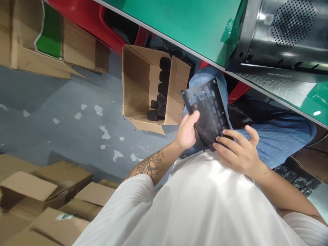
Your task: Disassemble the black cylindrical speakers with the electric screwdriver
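Observation:
My left hand (188,131) grips a black slotted metal panel (208,119) by its left edge, thumb on top and the other fingers out of sight beneath. The panel lies tilted over my lap, with rows of oblong holes and a slightly glossy face. My right hand (238,150) rests its outstretched fingertips on the lower right part of the panel. One finger of that hand is raised clear of it, and its thumb is hidden.
An open cardboard box (138,78) with several black parts (164,89) stands left of my knee. On the green table (179,20) sits a metal casing (284,37) with a perforated circle. Cardboard cartons (58,222) stand lower left. A red chair (82,17) is near the table.

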Demonstrator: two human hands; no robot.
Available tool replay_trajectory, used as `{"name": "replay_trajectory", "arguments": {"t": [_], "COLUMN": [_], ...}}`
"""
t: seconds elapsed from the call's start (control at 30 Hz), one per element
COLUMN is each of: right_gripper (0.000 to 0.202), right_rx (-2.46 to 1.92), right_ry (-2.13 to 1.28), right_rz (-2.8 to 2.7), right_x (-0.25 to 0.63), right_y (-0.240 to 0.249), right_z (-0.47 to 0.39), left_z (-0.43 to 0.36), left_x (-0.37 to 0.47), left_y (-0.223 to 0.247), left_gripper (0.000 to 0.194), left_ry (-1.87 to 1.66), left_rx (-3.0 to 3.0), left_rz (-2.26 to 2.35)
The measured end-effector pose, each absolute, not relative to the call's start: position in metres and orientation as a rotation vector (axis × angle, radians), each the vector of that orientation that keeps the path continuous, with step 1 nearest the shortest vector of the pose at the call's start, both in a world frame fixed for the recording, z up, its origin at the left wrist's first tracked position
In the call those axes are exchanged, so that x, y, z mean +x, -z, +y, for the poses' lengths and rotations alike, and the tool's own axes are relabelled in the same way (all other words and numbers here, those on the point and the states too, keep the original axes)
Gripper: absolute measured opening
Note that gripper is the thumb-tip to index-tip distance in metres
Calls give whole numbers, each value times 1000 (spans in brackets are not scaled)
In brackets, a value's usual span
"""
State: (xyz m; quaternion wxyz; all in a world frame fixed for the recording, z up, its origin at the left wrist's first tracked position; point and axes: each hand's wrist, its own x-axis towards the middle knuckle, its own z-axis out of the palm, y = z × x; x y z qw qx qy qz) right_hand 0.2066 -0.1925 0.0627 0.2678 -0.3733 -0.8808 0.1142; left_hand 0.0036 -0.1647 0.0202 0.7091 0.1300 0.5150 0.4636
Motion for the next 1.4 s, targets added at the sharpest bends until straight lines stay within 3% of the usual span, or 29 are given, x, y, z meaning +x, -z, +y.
{"name": "replay_trajectory", "arguments": {"t": [0.1, 0.2, 0.4, 0.6, 0.7, 0.77, 0.87, 0.97, 1.07, 1.17, 1.4], "right_gripper": [7, 12, 79, 95, 99, 83, 46, 28, 24, 32, 31], "right_rx": [-1144, -1280, -1317, -1564, -1615, -1638, -1579, -1445, -1312, -1292, -1300], "right_ry": [-479, -871, -1691, -1815, -1735, -1536, -680, 5, 17, 63, 182], "right_rz": [-2078, -1479, -762, -626, -765, -1152, -1931, -2237, -2454, -2583, -2549], "right_x": [193, 165, 137, 165, 184, 196, 208, 210, 203, 197, 206], "right_y": [-68, -72, -65, -45, -46, -53, -67, -76, -75, -68, -61], "right_z": [-189, -179, -156, -184, -205, -214, -213, -200, -187, -179, -160], "left_z": [-160, -161, -172, -177, -178, -177, -173, -169, -169, -172, -174], "left_x": [8, 11, 15, 14, 14, 16, 19, 21, 22, 22, 26], "left_y": [-14, -11, -9, 5, 9, 8, 1, -9, -17, -20, -23], "left_gripper": [71, 77, 80, 60, 59, 56, 48, 43, 44, 47, 48], "left_ry": [-1107, -1209, -1299, -1286, -1302, -1271, -1157, -1073, -983, -901, -868], "left_rx": [289, 296, 241, 253, 384, 458, 491, 511, 497, 469, 672], "left_rz": [1161, 1164, 1156, 1167, 1306, 1376, 1414, 1384, 1283, 1183, 1056]}}
